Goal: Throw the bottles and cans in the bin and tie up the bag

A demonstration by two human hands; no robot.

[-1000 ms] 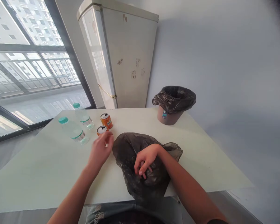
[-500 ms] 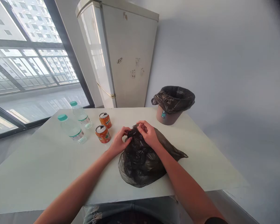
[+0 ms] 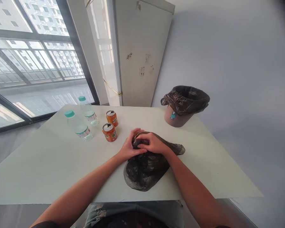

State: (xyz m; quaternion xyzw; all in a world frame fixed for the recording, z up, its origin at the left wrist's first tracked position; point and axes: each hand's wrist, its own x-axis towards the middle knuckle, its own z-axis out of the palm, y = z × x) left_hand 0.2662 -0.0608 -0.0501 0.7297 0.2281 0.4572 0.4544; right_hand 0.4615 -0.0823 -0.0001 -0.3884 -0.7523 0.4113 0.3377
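Note:
A black plastic garbage bag lies bunched on the table near its front edge. My left hand curls round the gathered upper part of the bag from the left, thumb pointing right. From the other side my right hand grips the same bunched part, its fingers bent into the plastic. The hands nearly meet, and the plastic between them is partly hidden. A corner of the bag sticks out to the right past my right wrist. Left of the hands stand two orange drink cans, a nearer can and a farther can, both opened.
Two clear plastic bottles with green caps, a nearer bottle and a farther bottle, stand on the white table. A brown bin lined with a black bag sits at the back right. Behind the table is a fridge.
My left hand left the nearer can and took hold of the bag. My right hand came up to the bag's top beside it. The bag is now gathered into a smaller bundle.

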